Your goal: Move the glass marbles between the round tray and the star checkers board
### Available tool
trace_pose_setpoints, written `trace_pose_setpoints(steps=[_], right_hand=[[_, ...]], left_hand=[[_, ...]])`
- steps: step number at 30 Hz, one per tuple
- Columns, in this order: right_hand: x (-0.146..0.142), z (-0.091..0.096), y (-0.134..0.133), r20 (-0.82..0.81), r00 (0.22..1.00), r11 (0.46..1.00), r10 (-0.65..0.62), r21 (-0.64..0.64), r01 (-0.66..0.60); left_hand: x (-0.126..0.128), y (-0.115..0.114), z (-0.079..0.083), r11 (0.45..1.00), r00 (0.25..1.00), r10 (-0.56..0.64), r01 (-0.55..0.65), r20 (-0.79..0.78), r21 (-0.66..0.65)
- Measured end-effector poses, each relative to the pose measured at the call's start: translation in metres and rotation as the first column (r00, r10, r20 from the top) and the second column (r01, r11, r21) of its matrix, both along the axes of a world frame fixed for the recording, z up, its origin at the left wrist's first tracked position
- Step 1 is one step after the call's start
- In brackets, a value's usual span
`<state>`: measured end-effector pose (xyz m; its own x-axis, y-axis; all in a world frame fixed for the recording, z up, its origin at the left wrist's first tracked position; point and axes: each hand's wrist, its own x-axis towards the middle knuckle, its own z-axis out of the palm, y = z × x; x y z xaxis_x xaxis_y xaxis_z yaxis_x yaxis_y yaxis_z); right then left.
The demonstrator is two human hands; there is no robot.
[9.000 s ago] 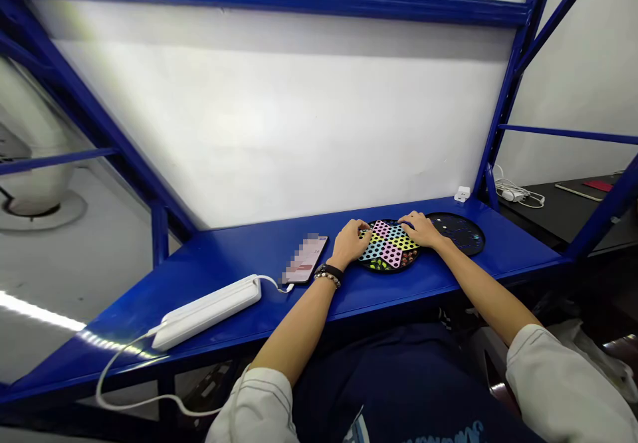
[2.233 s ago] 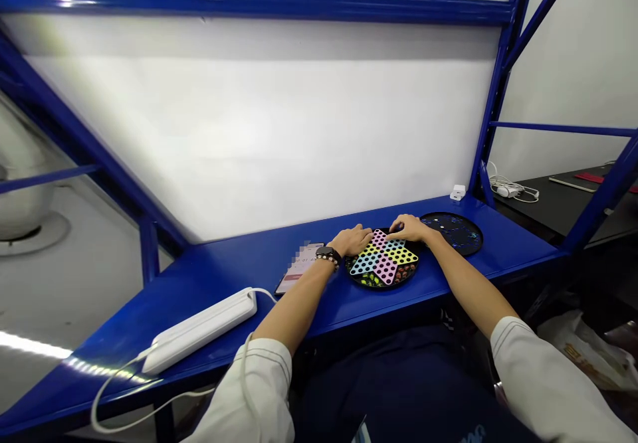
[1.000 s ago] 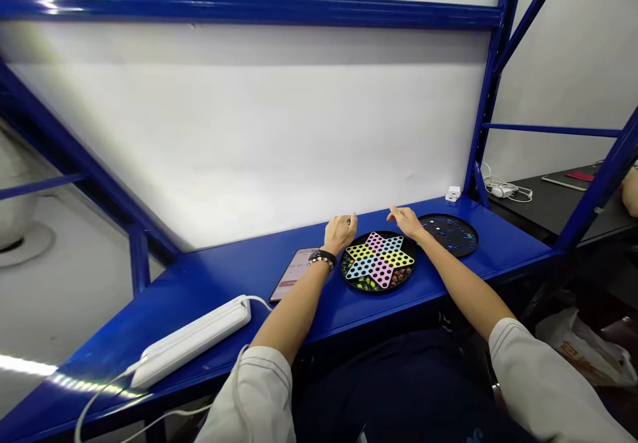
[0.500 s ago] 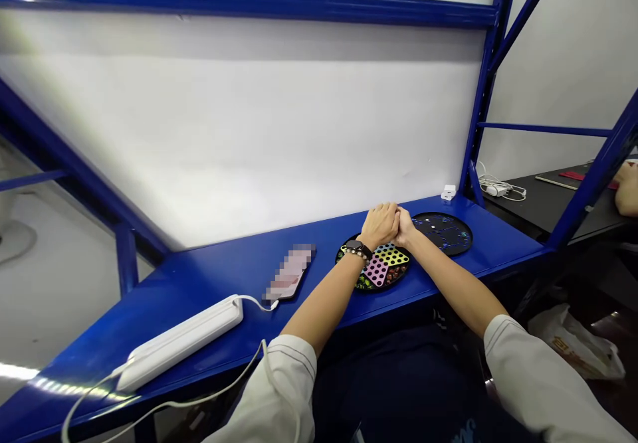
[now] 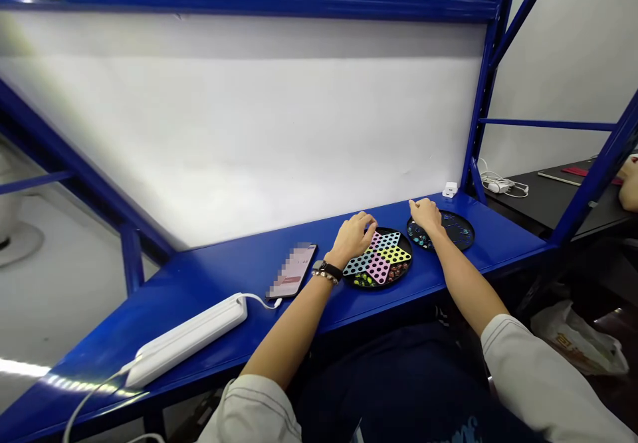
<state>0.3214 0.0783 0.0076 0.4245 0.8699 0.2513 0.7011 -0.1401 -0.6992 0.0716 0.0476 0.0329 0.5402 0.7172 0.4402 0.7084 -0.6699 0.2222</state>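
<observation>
A round Chinese checkers board [image 5: 381,255] lies on the blue shelf. It has a coloured star full of holes, with green and reddish-brown marbles in compartments along its near rim. My left hand [image 5: 353,236] hovers over the board's far left part, thumb and fingers loosely bent and apart, with nothing seen between them. To the right sits a round black tray [image 5: 459,236] holding blue marbles [image 5: 420,236] at its left side. Above the tray's far left rim is my right hand [image 5: 426,214], its fingers curled together; the fingertips and anything in them are hidden.
A phone [image 5: 295,270] on a charging cable lies left of the board, near a long white power strip [image 5: 192,340]. A small white adapter [image 5: 449,189] stands by the blue post. On a black table [image 5: 563,194] at right are cables and another person's hand.
My hands were clasped together above the board; now they are apart. The left has moved left, the right has gone right to the black tray, exposing the star and the blue marbles.
</observation>
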Motion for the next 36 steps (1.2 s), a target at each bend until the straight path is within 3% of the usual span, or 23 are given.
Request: trace_pose_setpoints(steps=[4, 8, 12, 15, 17, 19, 21, 28, 36], right_hand=[[0.017, -0.006, 0.003, 0.168, 0.985, 0.974, -0.035, -0.216, 0.071], [0.018, -0.009, 0.005, 0.233, 0.972, 0.949, 0.010, -0.310, 0.065], [0.008, -0.007, 0.002, 0.291, 0.956, 0.970, 0.030, -0.241, 0.043], [-0.006, -0.006, -0.002, 0.296, 0.934, 0.977, 0.200, -0.138, -0.165], [-0.017, -0.008, -0.004, 0.293, 0.865, 0.913, 0.408, -0.160, -0.376], [-0.026, -0.011, -0.005, 0.292, 0.784, 0.836, 0.548, -0.226, -0.500], [-0.032, -0.013, -0.005, 0.295, 0.753, 0.808, 0.588, -0.268, -0.525], [-0.033, -0.009, -0.008, 0.280, 0.749, 0.794, 0.601, -0.321, -0.516], [-0.035, -0.011, -0.007, 0.294, 0.738, 0.794, 0.608, -0.256, -0.552]], left_hand=[[-0.038, -0.003, -0.010, 0.988, 0.988, 0.147, -0.144, 0.056, -0.064], [-0.049, -0.006, -0.008, 0.964, 0.957, 0.260, -0.250, 0.127, -0.089], [-0.045, -0.010, -0.004, 0.952, 0.941, 0.301, -0.288, 0.154, -0.099], [-0.045, -0.010, -0.004, 0.944, 0.934, 0.328, -0.317, 0.144, -0.097], [-0.046, -0.009, -0.006, 0.934, 0.931, 0.352, -0.342, 0.099, -0.102], [-0.048, -0.007, -0.008, 0.922, 0.926, 0.376, -0.372, 0.016, -0.111], [-0.049, -0.006, -0.009, 0.905, 0.914, 0.400, -0.406, -0.069, -0.125], [-0.050, -0.008, -0.010, 0.849, 0.854, 0.465, -0.505, -0.234, -0.155], [-0.051, -0.010, -0.006, 0.859, 0.878, 0.415, -0.465, -0.238, -0.216]])
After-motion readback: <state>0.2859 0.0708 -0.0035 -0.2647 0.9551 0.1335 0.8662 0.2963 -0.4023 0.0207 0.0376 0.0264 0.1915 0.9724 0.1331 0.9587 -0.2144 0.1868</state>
